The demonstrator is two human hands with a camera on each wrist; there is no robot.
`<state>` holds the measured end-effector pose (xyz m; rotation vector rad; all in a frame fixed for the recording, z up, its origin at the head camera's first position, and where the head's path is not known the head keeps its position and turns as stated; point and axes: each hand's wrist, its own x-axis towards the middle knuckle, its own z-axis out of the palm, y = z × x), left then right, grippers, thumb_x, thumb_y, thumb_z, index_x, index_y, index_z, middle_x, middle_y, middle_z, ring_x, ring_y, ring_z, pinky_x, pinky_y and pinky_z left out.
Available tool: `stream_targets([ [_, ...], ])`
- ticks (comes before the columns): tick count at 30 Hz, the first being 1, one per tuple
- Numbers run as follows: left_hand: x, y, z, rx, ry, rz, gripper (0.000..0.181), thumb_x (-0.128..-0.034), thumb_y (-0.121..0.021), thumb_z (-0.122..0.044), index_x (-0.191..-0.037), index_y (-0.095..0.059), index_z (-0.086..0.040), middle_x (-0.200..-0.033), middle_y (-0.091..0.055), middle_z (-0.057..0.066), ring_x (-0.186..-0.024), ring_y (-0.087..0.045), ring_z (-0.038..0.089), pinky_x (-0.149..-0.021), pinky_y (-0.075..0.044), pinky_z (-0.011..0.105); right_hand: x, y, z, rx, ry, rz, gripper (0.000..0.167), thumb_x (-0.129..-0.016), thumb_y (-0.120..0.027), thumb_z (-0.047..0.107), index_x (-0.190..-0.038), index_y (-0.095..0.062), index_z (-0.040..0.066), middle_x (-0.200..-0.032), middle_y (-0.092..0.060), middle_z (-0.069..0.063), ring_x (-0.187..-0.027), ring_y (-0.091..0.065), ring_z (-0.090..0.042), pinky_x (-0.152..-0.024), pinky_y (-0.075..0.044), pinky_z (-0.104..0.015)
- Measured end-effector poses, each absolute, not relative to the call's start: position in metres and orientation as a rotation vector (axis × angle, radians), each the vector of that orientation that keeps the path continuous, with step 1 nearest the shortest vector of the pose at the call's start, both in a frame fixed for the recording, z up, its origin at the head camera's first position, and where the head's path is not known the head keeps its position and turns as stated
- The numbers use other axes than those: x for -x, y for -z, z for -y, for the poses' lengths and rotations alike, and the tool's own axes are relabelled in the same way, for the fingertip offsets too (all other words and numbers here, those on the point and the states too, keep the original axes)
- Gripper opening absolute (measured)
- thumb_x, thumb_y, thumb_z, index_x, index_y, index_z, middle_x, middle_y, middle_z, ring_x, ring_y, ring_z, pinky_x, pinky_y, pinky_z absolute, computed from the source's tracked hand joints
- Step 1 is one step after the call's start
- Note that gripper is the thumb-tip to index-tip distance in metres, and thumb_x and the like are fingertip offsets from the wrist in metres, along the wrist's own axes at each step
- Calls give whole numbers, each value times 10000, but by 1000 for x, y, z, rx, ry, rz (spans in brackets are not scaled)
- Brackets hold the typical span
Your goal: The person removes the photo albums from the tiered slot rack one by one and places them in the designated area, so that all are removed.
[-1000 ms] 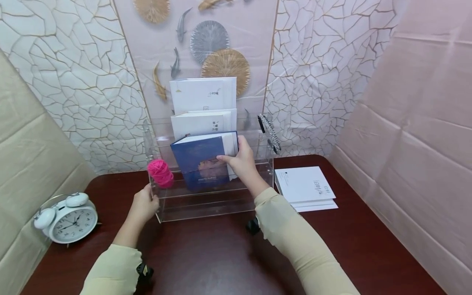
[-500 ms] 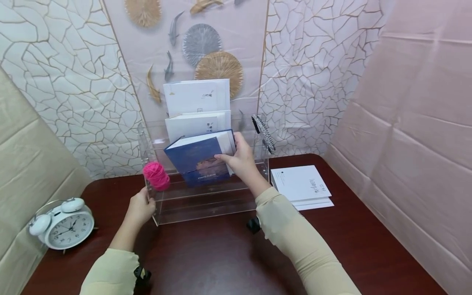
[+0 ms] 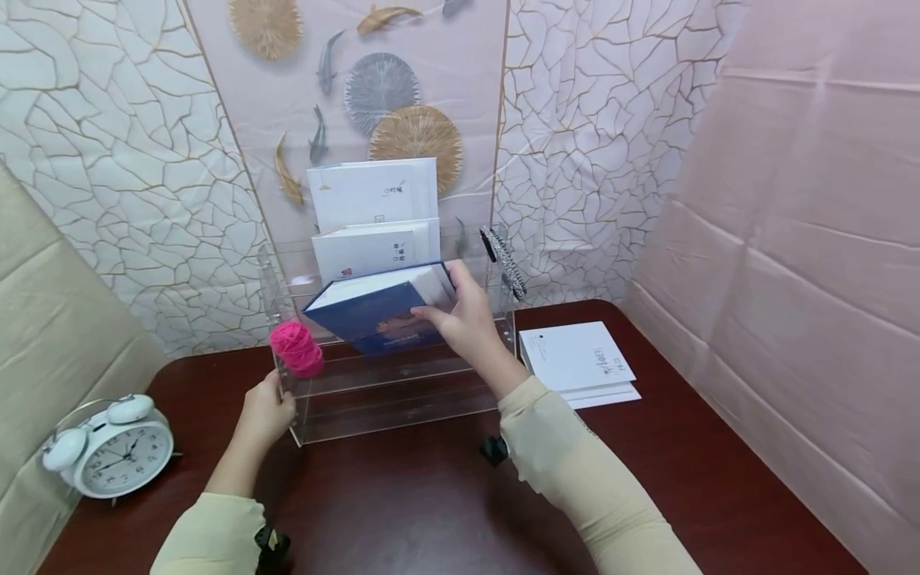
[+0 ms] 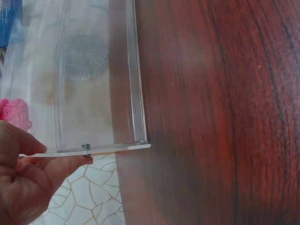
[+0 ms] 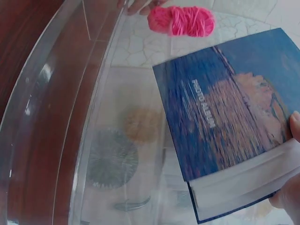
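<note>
My right hand (image 3: 469, 323) grips the right side of a blue photo album (image 3: 381, 311), thumb on its cover and fingers behind. The album is tilted, in front of a clear acrylic rack (image 3: 391, 407); in the right wrist view the album (image 5: 225, 108) shows its printed cover. My left hand (image 3: 264, 411) pinches the rack's left side panel near the front; the left wrist view shows the hand (image 4: 28, 173) with thumb and fingers on either side of that panel. Two white books, an upper one (image 3: 374, 192) and a lower one (image 3: 374, 251), stand in the rack behind the album.
Pink yarn (image 3: 297, 349) hangs at the rack's left side, and a black-and-silver coiled item (image 3: 505, 262) at its right. A white book pair (image 3: 578, 359) lies right of the rack on the dark red table (image 3: 402, 495). A white alarm clock (image 3: 122, 459) stands at the left.
The album's top has tipped forward, so its page edges show more and its cover less. Both hands keep their holds. The whole scene has shifted slightly left in the head view.
</note>
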<state>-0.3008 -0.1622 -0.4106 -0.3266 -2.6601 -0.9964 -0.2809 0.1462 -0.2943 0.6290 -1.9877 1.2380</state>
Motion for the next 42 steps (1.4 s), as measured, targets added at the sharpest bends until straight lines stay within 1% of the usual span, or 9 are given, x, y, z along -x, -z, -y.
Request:
stream_targets([
  [9, 301, 418, 161, 338, 1026, 2669, 281, -809, -471, 31, -1069, -495, 133, -819, -602, 277, -783, -571, 410, -693, -463, 525, 247, 290, -153, -676, -1101, 1865, 478, -629, -835, 8, -967, -498, -3, -840, -545, -101, -721, -504, -201, -617, -451, -328],
  [12, 301, 419, 161, 339, 1014, 2654, 243, -800, -473, 30, -1025, -503, 115, -787, -603, 256, -767, -570, 409, -684, -458, 529, 230, 286, -157, -686, -1240, 1826, 471, -642, -814, -39, -971, -477, -35, -846, -532, -121, -732, -505, -206, -620, -456, -326],
  [16, 302, 417, 165, 338, 1004, 2653, 222, -801, -465, 15, -1003, -494, 102, -768, -595, 244, -764, -565, 418, -682, -452, 533, 209, 288, -164, -680, -1554, 1733, 486, -650, -745, -166, -1020, -446, -68, -916, -560, -111, -812, -541, -204, -689, -484, -304],
  [22, 299, 412, 171, 334, 978, 2659, 225, -805, -474, 21, -1010, -482, 113, -779, -590, 277, -771, -565, 452, -678, -447, 547, 181, 306, -186, -621, -1930, 1503, 514, -680, -595, -272, -1076, -460, 28, -946, -600, -66, -892, -580, -198, -772, -500, -318],
  [27, 299, 411, 170, 359, 978, 2655, 221, -802, -473, 21, -1004, -476, 111, -699, -560, 222, -715, -545, 423, -656, -442, 540, 160, 328, -219, -408, -2120, 1230, 544, -718, -554, -290, -1159, -469, 18, -1015, -609, -121, -890, -600, -220, -747, -511, -314],
  [33, 298, 410, 164, 372, 991, 2657, 208, -805, -470, 24, -995, -474, 107, -664, -545, 182, -708, -544, 411, -666, -441, 545, 139, 355, -262, -5, -2239, 962, 491, -771, -561, -244, -1176, -464, 16, -963, -619, -121, -796, -618, -190, -664, -522, -292],
  [36, 297, 409, 164, 369, 986, 2659, 213, -807, -475, 23, -1002, -476, 109, -674, -558, 187, -710, -548, 405, -660, -443, 541, 132, 367, -281, 206, -2281, 895, 469, -795, -559, -212, -1180, -472, 42, -946, -627, -104, -800, -630, -186, -670, -521, -326],
  [38, 297, 409, 164, 366, 981, 2654, 236, -810, -471, 24, -1028, -476, 116, -680, -561, 196, -709, -544, 400, -654, -443, 537, 128, 374, -292, 305, -2362, 831, 476, -818, -549, -187, -1206, -471, 78, -963, -631, -83, -854, -627, -185, -719, -496, -364],
  [42, 298, 410, 163, 380, 966, 2630, 294, -813, -460, 20, -1083, -467, 137, -769, -587, 298, -762, -564, 465, -671, -444, 557, 120, 394, -318, 423, -2635, 622, 452, -884, -502, -102, -1260, -414, 132, -1028, -635, -47, -1055, -554, -152, -979, -341, -390],
])
